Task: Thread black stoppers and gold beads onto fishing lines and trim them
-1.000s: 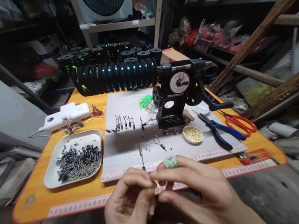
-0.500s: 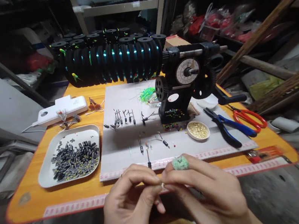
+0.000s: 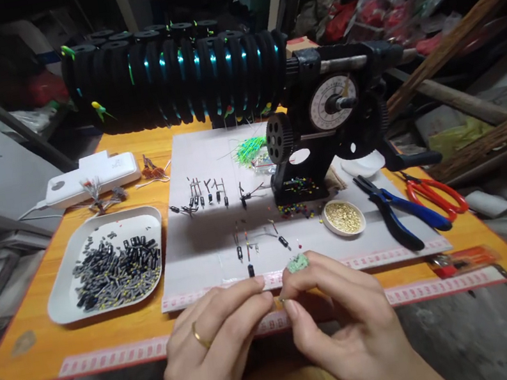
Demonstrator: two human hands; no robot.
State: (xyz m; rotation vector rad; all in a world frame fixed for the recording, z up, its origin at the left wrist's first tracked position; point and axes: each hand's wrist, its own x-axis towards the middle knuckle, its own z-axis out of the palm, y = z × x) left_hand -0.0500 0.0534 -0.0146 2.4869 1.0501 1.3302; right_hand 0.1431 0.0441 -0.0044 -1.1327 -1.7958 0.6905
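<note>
Close together at the table's front edge are my two hands. My right hand [image 3: 346,310], with a green wrap [image 3: 297,263] round one finger, pinches thumb and forefinger on a tiny piece too small to name. My left hand [image 3: 220,338], wearing a ring, has its fingers pressed together and bent towards the right fingertips; its thumb is hidden, as is anything it holds. Just beyond the fingers, a small black cylinder with a thin stem [image 3: 251,271] lies on the pale board [image 3: 186,253]. Similar black cylinders [image 3: 283,243] lie farther back.
At left, a white tray [image 3: 59,307] holds many small black and grey parts, with a white power strip [image 3: 91,181] behind. A hand-cranked winding machine [image 3: 333,102] carries black spools [image 3: 177,83]. At right are a dish of gold beads [image 3: 344,217], blue pliers [image 3: 398,211] and red-handled scissors [image 3: 439,194].
The view has shifted closer and tilted down. My left hand has turned over to show its back and ring, and its fingertips have come slightly apart from the right hand's.
</note>
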